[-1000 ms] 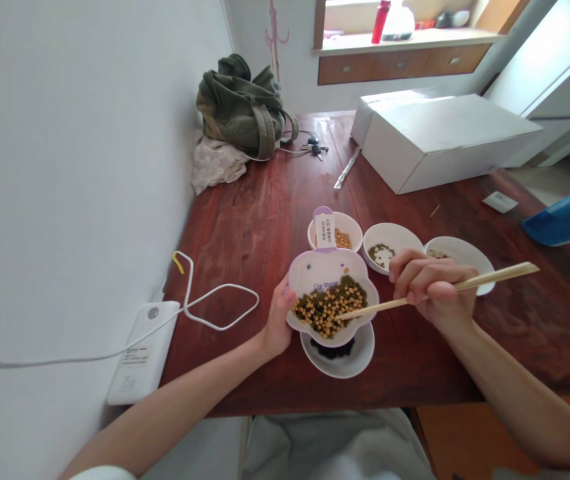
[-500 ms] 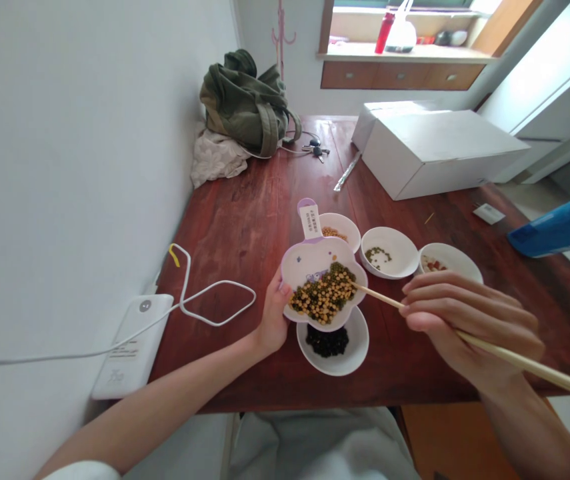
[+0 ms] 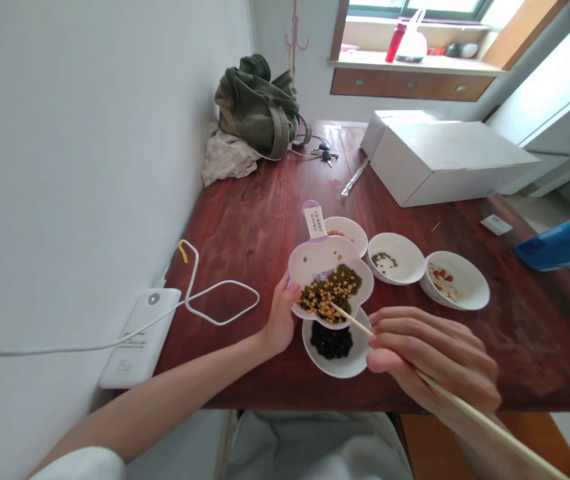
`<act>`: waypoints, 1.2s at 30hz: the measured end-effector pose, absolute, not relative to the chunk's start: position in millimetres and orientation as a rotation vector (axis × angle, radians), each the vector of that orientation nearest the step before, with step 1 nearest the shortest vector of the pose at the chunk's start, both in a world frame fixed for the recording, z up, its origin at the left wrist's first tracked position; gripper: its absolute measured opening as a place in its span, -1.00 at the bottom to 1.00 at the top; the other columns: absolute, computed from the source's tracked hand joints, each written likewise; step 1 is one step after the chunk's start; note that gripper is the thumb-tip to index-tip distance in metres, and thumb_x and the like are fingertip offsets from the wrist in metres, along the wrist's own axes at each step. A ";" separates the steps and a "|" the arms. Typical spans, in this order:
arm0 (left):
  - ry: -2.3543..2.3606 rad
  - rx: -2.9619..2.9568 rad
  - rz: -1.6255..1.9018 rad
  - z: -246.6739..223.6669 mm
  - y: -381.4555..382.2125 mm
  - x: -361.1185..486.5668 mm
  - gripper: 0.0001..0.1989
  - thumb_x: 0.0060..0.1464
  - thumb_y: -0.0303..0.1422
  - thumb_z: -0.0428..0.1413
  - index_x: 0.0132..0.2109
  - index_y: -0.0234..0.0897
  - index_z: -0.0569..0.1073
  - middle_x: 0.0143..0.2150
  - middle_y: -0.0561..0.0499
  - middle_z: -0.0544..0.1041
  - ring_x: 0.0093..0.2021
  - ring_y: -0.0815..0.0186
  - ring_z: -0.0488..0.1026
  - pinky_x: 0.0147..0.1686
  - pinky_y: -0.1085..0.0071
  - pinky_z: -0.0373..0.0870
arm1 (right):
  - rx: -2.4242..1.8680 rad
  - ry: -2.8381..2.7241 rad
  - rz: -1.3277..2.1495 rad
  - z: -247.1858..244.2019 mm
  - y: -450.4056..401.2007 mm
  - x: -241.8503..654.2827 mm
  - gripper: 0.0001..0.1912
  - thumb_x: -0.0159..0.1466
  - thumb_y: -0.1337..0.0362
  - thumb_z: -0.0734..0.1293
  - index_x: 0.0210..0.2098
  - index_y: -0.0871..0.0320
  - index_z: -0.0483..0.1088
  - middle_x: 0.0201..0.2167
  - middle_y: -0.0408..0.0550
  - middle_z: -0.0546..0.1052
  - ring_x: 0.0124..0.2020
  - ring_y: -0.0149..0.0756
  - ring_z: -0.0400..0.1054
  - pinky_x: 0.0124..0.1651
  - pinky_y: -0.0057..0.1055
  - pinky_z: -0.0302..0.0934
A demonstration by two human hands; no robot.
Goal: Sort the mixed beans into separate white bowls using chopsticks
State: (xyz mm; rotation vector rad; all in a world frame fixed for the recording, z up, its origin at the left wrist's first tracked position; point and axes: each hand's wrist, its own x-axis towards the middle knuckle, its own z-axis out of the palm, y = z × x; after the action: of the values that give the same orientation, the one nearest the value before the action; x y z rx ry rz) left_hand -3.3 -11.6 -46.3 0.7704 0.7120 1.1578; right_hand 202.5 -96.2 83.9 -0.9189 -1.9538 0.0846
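My left hand (image 3: 281, 317) grips the rim of a purple-edged white dish (image 3: 309, 257) with a labelled handle. Green and yellow beans (image 3: 335, 287) lie mixed in it. In my right hand (image 3: 432, 353) are wooden chopsticks (image 3: 357, 321), their tip among the yellow beans; I cannot make out whether both sticks are there. Partly under the dish is a white bowl (image 3: 339, 371) of black beans (image 3: 331, 340). Behind the dish, partly hidden, a white bowl (image 3: 357, 231) holds yellow beans. To its right stand a bowl (image 3: 405, 256) with several green beans and a bowl (image 3: 471, 283) with pale and reddish pieces.
A white power bank (image 3: 137, 347) and its looped cable (image 3: 225, 283) lie on the left. A green bag (image 3: 257, 107), keys (image 3: 325, 153) and a large white box (image 3: 452, 157) are farther back. A blue object (image 3: 565, 241) stands at the right.
My right hand has moved left and toward me, taking the chopstick tip from the dish's right side to the lower middle of the beans. The bowl of pale pieces shows more fully. The camera view has shifted slightly.
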 end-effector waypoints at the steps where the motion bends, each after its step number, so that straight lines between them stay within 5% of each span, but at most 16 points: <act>1: 0.730 0.762 1.148 -46.6 -11.8 -3.5 -0.42 0.31 0.06 0.23 0.26 -0.25 0.58 0.23 -0.14 0.72 0.30 -0.05 0.60 0.34 0.08 0.44 | -0.874 -1.970 0.037 82.6 -91.6 202.3 -0.93 0.38 0.36 0.55 -0.21 0.14 0.59 -0.45 -0.08 0.67 -0.37 -0.18 0.66 -0.21 -0.30 0.65; 13: 0.642 0.636 1.161 -14.0 -7.4 8.5 -0.47 0.15 -0.05 0.34 0.17 -0.25 0.61 0.06 -0.15 0.78 0.30 -0.17 0.63 0.33 -0.03 0.50 | -0.458 -2.033 0.628 91.4 -13.4 224.5 -0.69 0.46 0.09 0.49 -0.35 0.14 0.60 -0.45 -0.04 0.66 -0.34 -0.23 0.64 -0.22 -0.31 0.55; 19: 0.630 0.638 1.147 -12.8 -7.3 8.8 -0.44 0.11 -0.02 0.37 0.16 -0.25 0.61 0.10 -0.18 0.77 0.35 -0.23 0.60 0.34 -0.08 0.53 | -0.487 -2.299 0.728 110.5 -0.2 224.3 -0.68 0.50 0.07 0.46 -0.31 0.13 0.60 -0.35 -0.09 0.67 -0.43 -0.45 0.51 -0.31 -0.44 0.33; 25: 0.646 0.637 1.138 -15.5 -9.2 7.3 -0.35 0.03 -0.02 0.44 0.20 -0.22 0.61 0.12 -0.18 0.77 0.39 -0.24 0.57 0.37 -0.11 0.52 | -0.581 -2.460 0.697 126.4 -2.9 235.1 -0.67 0.53 0.11 0.43 -0.34 0.10 0.60 -0.38 -0.15 0.67 -0.41 -0.44 0.51 -0.27 -0.43 0.36; 36: 0.724 0.580 1.198 -10.5 -6.4 9.1 -0.43 0.22 0.07 0.23 0.16 -0.26 0.61 0.14 -0.15 0.77 0.48 -0.29 0.45 0.42 -0.06 0.48 | -0.558 -2.261 0.522 111.6 5.9 241.5 -0.62 0.52 -0.03 0.40 -0.29 0.07 0.64 -0.34 -0.16 0.69 -0.27 -0.40 0.58 -0.13 -0.39 0.43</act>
State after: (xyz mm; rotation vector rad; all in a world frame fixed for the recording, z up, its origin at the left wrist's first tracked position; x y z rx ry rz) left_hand 9.1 -6.4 -10.5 0.5796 0.7243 1.1978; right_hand 241.5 5.9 111.6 -0.5583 -2.2614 0.5219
